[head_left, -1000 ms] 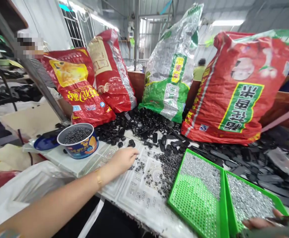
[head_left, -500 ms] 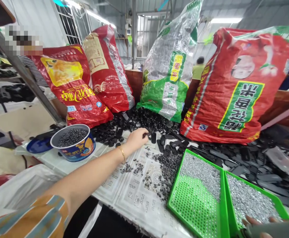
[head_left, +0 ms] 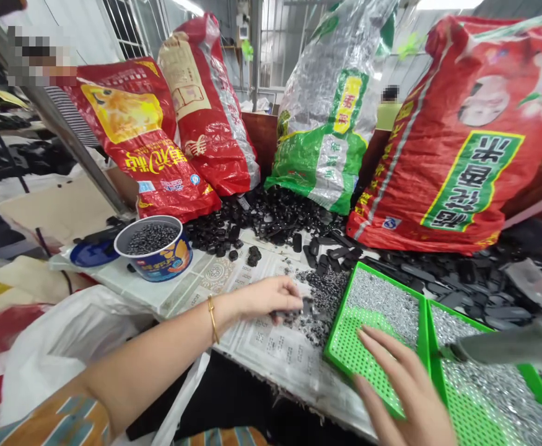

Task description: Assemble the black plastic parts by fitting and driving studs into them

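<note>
My left hand (head_left: 275,298), with a gold bracelet on its wrist, is closed on a small black plastic piece (head_left: 306,307). It is low over the cloth-covered table (head_left: 264,356), beside a spread of tiny dark metal bits (head_left: 324,285). My right hand (head_left: 398,384) is open, fingers spread, above the left green perforated tray (head_left: 352,334); nothing shows in it. Tiny silver metal pieces (head_left: 386,294) fill the far part of that tray. Right of it is a second green tray (head_left: 472,415) with more silver pieces. A grey cylindrical tool (head_left: 507,344) extends over this tray.
A blue tub (head_left: 168,265) of tiny dark bits stands at left, by a blue lid (head_left: 93,253). Black plastic parts (head_left: 271,217) are heaped under red sacks (head_left: 159,155) and a green-and-clear sack (head_left: 336,148). More flat black parts (head_left: 493,303) lie at right. People are in the background.
My left hand has come back from the black heap toward me, with a black piece. My right hand has moved left, away from the grey tool, over the left tray. The view has shifted.
</note>
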A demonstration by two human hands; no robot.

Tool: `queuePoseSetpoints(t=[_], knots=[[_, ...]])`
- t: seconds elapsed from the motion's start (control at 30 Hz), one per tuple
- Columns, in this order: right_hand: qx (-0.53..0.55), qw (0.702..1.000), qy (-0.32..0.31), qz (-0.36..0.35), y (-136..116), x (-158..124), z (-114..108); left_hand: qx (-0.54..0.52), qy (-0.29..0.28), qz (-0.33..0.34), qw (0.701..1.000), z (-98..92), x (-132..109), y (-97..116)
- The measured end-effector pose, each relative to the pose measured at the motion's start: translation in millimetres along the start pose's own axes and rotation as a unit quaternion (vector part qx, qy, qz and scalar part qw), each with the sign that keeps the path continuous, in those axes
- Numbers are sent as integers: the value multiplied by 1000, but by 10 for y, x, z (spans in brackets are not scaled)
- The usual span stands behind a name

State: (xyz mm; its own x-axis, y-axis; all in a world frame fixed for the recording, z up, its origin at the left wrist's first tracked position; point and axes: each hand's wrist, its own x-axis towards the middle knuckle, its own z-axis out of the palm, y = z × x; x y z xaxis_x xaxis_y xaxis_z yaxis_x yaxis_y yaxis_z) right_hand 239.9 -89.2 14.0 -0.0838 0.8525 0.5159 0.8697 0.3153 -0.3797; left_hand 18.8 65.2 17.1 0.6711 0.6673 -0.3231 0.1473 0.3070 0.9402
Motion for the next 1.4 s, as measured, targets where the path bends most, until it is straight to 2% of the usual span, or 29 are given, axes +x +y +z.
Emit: queuePoseSetpoints(t=[0.07,0.13,0.17,0.23,0.33,0.37,0.43,0.5,0.57,0.63,0.7,0.77,0.87,1.0,1.1,1.2,1.27,1.33,1.4], knots=[[4,996,-79,-40,-237,233,184,-8,-62,-15,998,93,-178,-46],[42,986,-147,-65,-377,390,359,-48,-54,-23,997,145,-340,-106],[61,984,-156,-66,-417,433,442,-91,-26,-21,995,163,-411,-142],[83,987,-130,-39,-467,456,598,-208,44,-4,977,197,-522,-228],[87,994,-62,19,-556,421,792,-379,126,26,916,256,-591,-376],[99,993,-64,23,-593,420,835,-416,154,36,896,271,-587,-423],[141,984,-108,6,-646,473,882,-456,213,49,863,280,-557,-495],[166,973,-160,11,-632,622,891,-462,258,51,847,260,-520,-525],[119,974,-179,68,-530,855,903,-443,275,34,852,228,-500,-515],[-15,979,-158,125,-364,1116,960,-412,288,19,864,196,-507,-488],[-110,972,-153,144,-185,1346,1070,-384,305,13,871,167,-535,-466],[-146,966,-148,152,-42,1508,1205,-372,305,3,876,138,-574,-458],[-155,964,-155,152,62,1633,1353,-369,277,-10,887,93,-623,-458],[-120,966,-178,145,-7,1605,1311,-376,263,3,888,60,-631,-457],[-14,964,-216,156,-189,1388,1153,-371,251,18,894,62,-599,-474],[200,922,-241,228,-414,1078,990,-338,243,29,909,89,-563,-520],[276,901,-214,258,-531,930,913,-294,239,25,925,124,-553,-545],[280,919,-160,227,-590,880,872,-243,211,20,947,168,-559,-544],[245,949,-126,153,-596,902,871,-207,151,17,967,209,-581,-515]])
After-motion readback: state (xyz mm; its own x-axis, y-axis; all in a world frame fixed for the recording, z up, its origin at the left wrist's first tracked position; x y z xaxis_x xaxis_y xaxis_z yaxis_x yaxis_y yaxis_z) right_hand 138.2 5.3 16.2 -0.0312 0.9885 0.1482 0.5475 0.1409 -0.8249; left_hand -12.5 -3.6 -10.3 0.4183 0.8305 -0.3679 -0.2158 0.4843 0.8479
